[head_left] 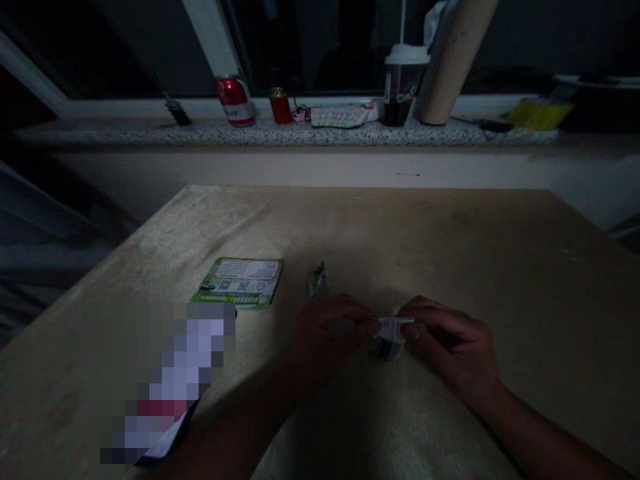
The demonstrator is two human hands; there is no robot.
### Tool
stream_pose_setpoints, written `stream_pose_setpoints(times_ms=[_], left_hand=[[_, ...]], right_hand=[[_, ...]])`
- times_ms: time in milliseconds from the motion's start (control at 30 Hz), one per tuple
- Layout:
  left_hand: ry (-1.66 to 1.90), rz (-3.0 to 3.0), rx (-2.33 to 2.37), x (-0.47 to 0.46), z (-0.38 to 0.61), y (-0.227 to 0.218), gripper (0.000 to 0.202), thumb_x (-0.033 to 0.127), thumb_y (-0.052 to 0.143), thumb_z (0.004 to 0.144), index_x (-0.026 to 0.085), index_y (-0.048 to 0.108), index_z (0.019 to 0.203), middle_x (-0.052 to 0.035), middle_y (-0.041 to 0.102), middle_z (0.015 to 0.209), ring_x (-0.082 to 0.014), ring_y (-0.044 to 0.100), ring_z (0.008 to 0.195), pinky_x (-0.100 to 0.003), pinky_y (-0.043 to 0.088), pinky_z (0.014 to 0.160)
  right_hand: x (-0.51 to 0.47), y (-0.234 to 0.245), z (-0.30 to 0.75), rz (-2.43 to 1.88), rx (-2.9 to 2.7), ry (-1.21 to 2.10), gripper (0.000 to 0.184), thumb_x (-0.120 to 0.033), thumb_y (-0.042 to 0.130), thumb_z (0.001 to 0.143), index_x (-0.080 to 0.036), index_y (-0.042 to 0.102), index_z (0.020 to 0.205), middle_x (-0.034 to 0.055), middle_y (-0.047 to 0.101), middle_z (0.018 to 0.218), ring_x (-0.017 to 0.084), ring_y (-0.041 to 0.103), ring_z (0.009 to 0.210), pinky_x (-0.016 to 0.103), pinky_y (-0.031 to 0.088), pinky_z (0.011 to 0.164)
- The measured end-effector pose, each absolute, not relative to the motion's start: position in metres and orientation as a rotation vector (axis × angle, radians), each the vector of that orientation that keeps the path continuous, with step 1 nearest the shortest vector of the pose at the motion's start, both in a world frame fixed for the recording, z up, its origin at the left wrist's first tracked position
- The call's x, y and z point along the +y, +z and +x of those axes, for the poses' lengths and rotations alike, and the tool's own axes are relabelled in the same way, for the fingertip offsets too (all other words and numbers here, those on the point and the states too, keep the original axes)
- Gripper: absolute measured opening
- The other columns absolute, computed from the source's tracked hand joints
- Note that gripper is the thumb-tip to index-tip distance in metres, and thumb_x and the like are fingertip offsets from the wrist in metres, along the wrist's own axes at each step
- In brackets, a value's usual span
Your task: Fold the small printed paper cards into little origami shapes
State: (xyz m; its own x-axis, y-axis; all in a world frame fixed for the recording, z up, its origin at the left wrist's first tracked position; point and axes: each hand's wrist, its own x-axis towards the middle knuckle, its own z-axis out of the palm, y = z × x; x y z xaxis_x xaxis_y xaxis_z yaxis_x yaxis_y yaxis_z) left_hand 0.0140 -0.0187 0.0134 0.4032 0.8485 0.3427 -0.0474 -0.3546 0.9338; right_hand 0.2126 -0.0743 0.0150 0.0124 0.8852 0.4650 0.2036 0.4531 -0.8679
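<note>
Between the fingertips of my left hand (337,327) and my right hand (453,337) is a small packet with a white printed strip (391,328). Each hand pinches one side of it. A colourful part with dark blue on it (386,349) shows just below the strip; I cannot tell whether it is joined to it. Past my left hand lies a small crumpled wrapper (319,280), green and white. Farther left, a green printed card or flat pack (240,283) with white text panels and square codes rests on the table.
A pixelated phone-like object (185,380) lies left of my left forearm on the cloth-like tabletop (400,227). Along the stone windowsill (280,137) stand a red can (236,103), an orange bottle (280,107), a crumpled packet (343,116), a lidded cup (399,87) and a cardboard tube (457,63).
</note>
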Motion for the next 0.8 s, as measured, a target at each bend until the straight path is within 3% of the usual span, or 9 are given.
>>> stream_pose_setpoints(times_ms=[500, 800], left_hand=[[1.115, 1.618, 0.695, -0.0203, 0.0117, 0.0144, 0.005, 0.018, 0.074, 0.084, 0.019, 0.077, 0.082, -0.0007, 0.071, 0.075, -0.0130, 0.064, 0.070, -0.025, 0.050, 0.066], [1.133, 1.655, 0.730, -0.0202, 0.0121, 0.0095, 0.008, 0.019, 0.072, 0.086, 0.020, 0.075, 0.079, 0.0015, 0.068, 0.070, -0.0119, 0.060, 0.066, -0.025, 0.046, 0.064]], right_hand=[[-0.0738, 0.0170, 0.2112, -0.948, -1.529, 0.679, 0.019, -0.005, 0.067, 0.086, -0.021, 0.077, 0.088, 0.0045, 0.073, 0.076, 0.017, 0.066, 0.068, 0.030, 0.053, 0.058], [-0.0717, 0.0098, 0.2109, -1.080, -1.384, 0.781, 0.008, -0.016, 0.074, 0.085, -0.022, 0.078, 0.086, 0.0039, 0.075, 0.078, 0.016, 0.068, 0.068, 0.028, 0.053, 0.058]])
